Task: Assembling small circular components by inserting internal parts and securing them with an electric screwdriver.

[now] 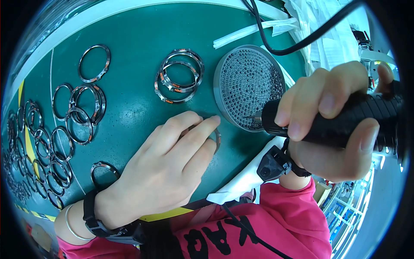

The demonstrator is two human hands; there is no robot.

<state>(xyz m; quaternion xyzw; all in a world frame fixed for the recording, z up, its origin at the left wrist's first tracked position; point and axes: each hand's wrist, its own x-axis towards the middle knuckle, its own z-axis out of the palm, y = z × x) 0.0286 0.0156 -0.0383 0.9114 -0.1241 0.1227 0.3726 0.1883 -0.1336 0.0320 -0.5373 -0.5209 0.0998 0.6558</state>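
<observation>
My right hand [332,103] is wrapped round a black electric screwdriver [336,123], held nearly level. The thin bit [251,117] points left, over the near part of a round grey tray [219,93] filled with small dark screws in rows of holes; whether it touches one, I cannot tell. My left hand [168,159] rests low over the green table, fingers bent together on a metal ring [218,139]. Only an edge of that ring shows past my fingertips. Just beyond this hand, similar rings [179,71] with orange markings lie overlapping.
Many more rings [82,108] lie scattered and piled over the left of the green table [129,47]. One ring [103,172] is beside my left wrist. A black cable [302,45] loops over the far right, near white strips [241,35] and plastic sheeting [332,34].
</observation>
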